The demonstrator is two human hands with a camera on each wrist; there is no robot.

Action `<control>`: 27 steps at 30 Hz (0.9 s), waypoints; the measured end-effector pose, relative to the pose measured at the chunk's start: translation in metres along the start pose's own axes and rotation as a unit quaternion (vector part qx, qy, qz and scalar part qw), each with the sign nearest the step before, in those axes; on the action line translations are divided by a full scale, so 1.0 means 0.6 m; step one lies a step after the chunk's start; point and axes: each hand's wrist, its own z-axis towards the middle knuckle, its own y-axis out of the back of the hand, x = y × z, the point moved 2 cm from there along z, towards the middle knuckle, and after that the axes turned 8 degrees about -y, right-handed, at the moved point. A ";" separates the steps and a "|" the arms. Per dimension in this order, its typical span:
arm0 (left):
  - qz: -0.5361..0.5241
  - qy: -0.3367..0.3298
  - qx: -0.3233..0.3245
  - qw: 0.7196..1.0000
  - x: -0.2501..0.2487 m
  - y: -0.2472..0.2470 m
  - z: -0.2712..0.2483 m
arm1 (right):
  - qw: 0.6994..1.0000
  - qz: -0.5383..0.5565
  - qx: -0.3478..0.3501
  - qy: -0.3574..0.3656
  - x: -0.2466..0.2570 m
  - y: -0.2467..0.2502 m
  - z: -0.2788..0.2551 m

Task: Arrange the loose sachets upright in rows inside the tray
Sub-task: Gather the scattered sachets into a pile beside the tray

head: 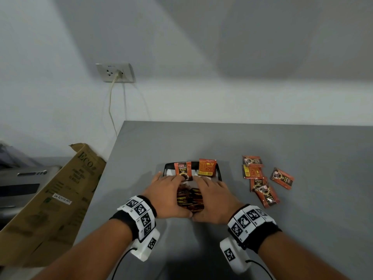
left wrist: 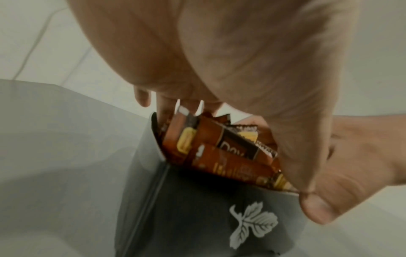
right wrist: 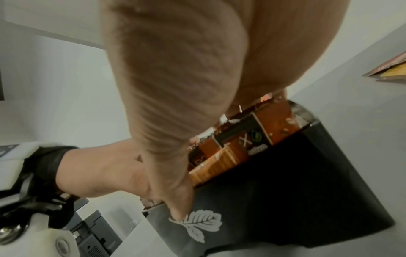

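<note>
A black tray (head: 219, 171) with a white leaf print (left wrist: 252, 224) sits mid-table. Packed inside it stands a row of orange-and-black sachets (head: 190, 199). Both hands arch over that row. My left hand (head: 171, 196) has its fingers tucked behind the sachets (left wrist: 219, 149), with its thumb (left wrist: 318, 208) at the near wall. My right hand (head: 215, 197) grips the same way, covering the sachets (right wrist: 241, 139), thumb (right wrist: 178, 208) on the tray wall (right wrist: 285, 191). Two sachets (head: 183, 171) (head: 206, 167) lean upright at the tray's far end. Several loose sachets (head: 260, 181) lie flat to the right.
One loose sachet (head: 282, 178) lies apart at the far right. A cardboard box (head: 50, 195) leans against the table's left edge, beside a grey machine (head: 20, 184). A wall socket (head: 115, 72) with a hanging cable is behind. Bare grey tabletop (head: 312, 229) surrounds the tray.
</note>
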 end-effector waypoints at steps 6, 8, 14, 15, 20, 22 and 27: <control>-0.026 0.002 0.019 0.999 -0.003 0.012 -0.003 | 1.000 0.025 0.013 -0.005 -0.007 0.009 -0.008; -0.026 -0.003 0.018 1.000 -0.005 0.014 -0.003 | 1.000 0.022 0.010 -0.001 -0.006 0.012 -0.012; -0.052 -0.022 -0.063 0.996 -0.024 0.040 0.014 | 0.991 0.127 -0.043 -0.027 -0.029 0.056 -0.033; -0.060 -0.021 -0.079 0.995 -0.032 0.048 0.022 | 0.985 0.151 -0.065 -0.043 -0.049 0.066 -0.034; -0.111 -0.014 -0.151 0.982 -0.107 0.084 0.084 | 0.939 0.153 -0.210 -0.225 -0.208 0.079 -0.045; -0.121 -0.013 -0.139 0.983 -0.144 0.084 0.119 | 0.922 0.121 -0.220 -0.296 -0.254 0.071 -0.057; -0.099 -0.057 -0.057 0.992 -0.257 0.062 0.208 | 0.913 0.111 -0.161 -0.359 -0.296 0.022 -0.084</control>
